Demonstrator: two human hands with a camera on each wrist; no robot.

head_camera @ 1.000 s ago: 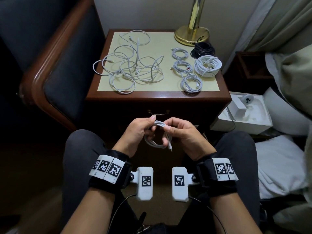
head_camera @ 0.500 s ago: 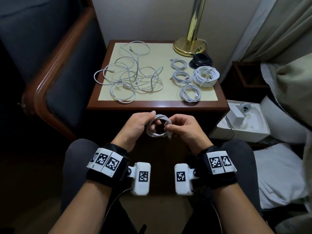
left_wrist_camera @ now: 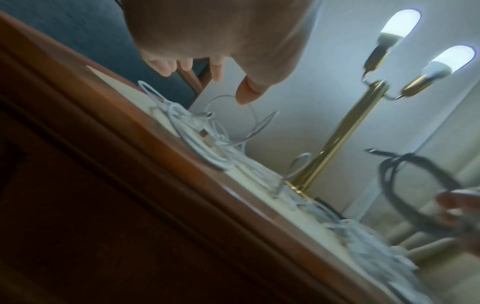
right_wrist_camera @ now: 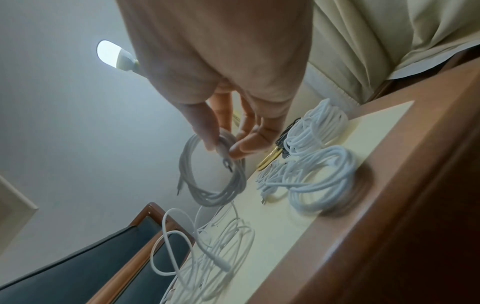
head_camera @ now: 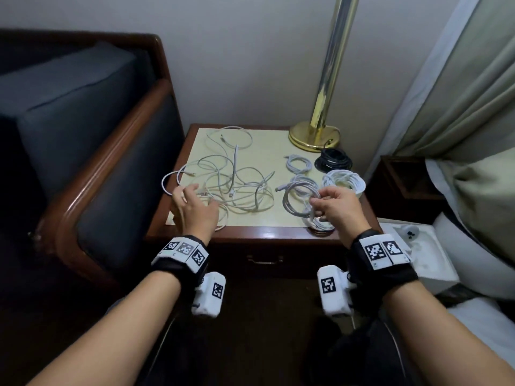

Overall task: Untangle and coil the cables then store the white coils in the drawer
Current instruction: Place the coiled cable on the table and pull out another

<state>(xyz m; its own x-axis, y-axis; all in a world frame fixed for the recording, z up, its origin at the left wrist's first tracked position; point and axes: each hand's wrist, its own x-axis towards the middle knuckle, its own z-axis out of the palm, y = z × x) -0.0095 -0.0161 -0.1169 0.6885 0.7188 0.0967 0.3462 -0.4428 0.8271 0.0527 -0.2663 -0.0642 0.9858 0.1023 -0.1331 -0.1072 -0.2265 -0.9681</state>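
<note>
My right hand [head_camera: 317, 201] pinches a freshly wound white coil [head_camera: 298, 200] between thumb and fingers, holding it just above the nightstand's right half; the right wrist view shows the coil [right_wrist_camera: 215, 176] hanging from the fingertips [right_wrist_camera: 240, 149]. My left hand [head_camera: 195, 200] hovers with spread, relaxed fingers over the near-left part of the tangled white cables [head_camera: 237, 185], holding nothing; its fingers [left_wrist_camera: 215, 70] sit above the tangle [left_wrist_camera: 192, 131]. Other white coils [head_camera: 298, 164] [head_camera: 345, 181] lie on the tabletop. The drawer [head_camera: 264, 260] below is closed.
A black coil [head_camera: 333, 161] and a brass lamp base [head_camera: 313, 136] stand at the back right of the nightstand [head_camera: 250, 236]. A dark armchair [head_camera: 92, 151] is on the left. A white box [head_camera: 426, 260] and bedding lie on the right.
Both hands rose from my lap to the tabletop. My left hand let go of the coil and moved left over the tangle; my right hand carried the coil over the table's right side.
</note>
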